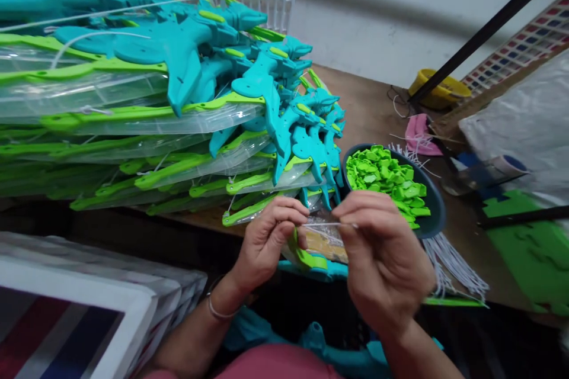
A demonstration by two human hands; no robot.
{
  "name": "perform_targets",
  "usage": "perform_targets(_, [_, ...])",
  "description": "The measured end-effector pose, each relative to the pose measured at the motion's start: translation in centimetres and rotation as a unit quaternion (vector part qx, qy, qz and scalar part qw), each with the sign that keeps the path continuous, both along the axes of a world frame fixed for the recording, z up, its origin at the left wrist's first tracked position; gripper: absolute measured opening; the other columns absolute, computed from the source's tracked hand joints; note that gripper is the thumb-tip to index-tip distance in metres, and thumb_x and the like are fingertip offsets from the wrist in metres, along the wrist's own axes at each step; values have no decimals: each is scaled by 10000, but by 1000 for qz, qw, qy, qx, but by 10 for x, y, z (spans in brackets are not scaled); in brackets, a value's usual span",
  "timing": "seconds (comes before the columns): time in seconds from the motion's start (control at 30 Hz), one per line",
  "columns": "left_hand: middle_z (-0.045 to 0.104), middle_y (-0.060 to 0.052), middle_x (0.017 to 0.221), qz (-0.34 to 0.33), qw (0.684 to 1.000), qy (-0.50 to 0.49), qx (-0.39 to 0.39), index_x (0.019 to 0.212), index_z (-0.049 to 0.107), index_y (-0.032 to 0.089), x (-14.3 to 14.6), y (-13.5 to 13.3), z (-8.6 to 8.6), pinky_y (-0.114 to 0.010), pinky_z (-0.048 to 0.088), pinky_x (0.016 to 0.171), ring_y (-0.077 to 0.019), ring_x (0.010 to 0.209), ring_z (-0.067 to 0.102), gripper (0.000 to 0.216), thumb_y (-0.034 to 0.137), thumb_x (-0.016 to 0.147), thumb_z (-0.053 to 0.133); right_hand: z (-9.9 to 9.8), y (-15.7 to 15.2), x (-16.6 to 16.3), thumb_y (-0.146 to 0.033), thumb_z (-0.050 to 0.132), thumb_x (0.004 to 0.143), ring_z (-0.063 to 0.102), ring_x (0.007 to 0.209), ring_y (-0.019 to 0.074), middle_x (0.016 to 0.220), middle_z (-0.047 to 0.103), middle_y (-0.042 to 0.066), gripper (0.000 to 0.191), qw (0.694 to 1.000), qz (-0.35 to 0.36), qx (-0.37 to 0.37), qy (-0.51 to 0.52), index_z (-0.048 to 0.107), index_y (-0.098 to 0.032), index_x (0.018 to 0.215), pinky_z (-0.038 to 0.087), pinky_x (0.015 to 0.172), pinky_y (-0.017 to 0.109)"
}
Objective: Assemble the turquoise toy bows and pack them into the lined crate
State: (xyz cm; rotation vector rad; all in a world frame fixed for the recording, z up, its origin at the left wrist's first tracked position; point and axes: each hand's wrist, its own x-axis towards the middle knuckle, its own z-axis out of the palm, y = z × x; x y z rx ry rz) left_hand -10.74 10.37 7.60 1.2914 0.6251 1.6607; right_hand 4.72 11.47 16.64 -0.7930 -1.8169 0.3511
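A thin white string (323, 225) stretches nearly level between my two hands. My left hand (269, 240) is closed in a pinch at the string's left end, close against a curved lime-green plastic part (313, 259). My right hand (384, 254) pinches the other end of the string between thumb and fingers. Under the green part shows a piece of teal plastic (335, 271), partly hidden by my right hand. More teal plastic (329, 355) lies low in front of my body.
Stacked teal toy bodies (184, 50) with lime-green limbs and clear plastic pieces fill the left. A dark bowl (438, 213) of small green parts stands on the table (355, 89). Loose white strings (453, 266), a yellow basket (427, 86) and white crates (146, 296) surround the workspace.
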Motion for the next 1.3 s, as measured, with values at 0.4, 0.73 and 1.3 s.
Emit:
perform_targets(0.4, [588, -27, 933, -78, 991, -87, -58, 941, 681, 183, 0, -6, -11, -229, 492, 669, -107, 720, 580, 86, 252, 985, 655, -28, -1, 3, -31, 591, 919, 647, 961, 207, 990, 687, 49, 239, 997, 21, 52, -57, 597, -226, 1057, 563, 866, 410])
perform_targets(0.73, [645, -39, 982, -21, 994, -66, -80, 945, 704, 209, 0, -8, -13, -290, 448, 881, -173, 929, 575, 88, 277, 978, 660, -27, -5, -9, -86, 629, 956, 688, 899, 169, 983, 697, 51, 163, 992, 78, -39, -87, 708, -226, 985, 608, 771, 302])
perform_targets(1.3, [644, -51, 967, -31, 993, -61, -92, 929, 726, 207, -2, -8, -13, -270, 472, 819, -175, 922, 586, 100, 307, 932, 736, -44, -6, -9, -66, 664, 936, 663, 814, 139, 902, 675, 18, 187, 998, 50, -33, -27, 714, -225, 1021, 566, 702, 263])
